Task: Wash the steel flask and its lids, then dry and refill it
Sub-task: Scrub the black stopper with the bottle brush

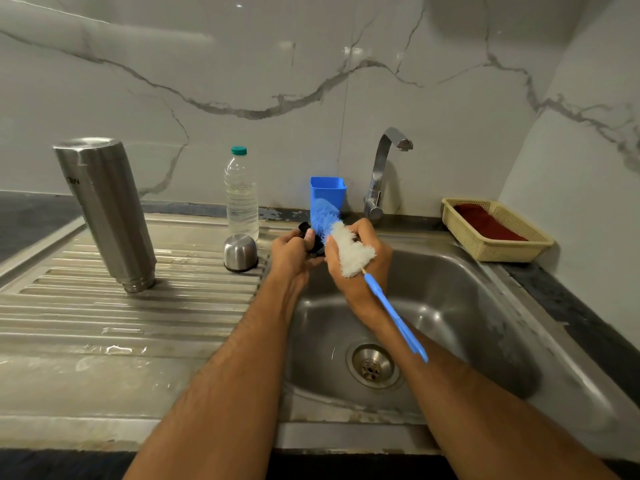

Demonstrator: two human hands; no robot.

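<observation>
Red cloth (486,223) in basket (540,242), water in bottle (241,199), left hand (292,252) gripping half-hidden black lid (310,239), right hand (358,268) gripping brush (349,249), flask (105,213) upside down.

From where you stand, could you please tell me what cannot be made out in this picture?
- Head view: the black lid is mostly hidden by the left hand and the brush.
- The flask stands mouth down, so its inside is hidden.
- The tap: whether water runs, too faint to tell.
- The right hand: its fingers are largely behind bristles.
</observation>
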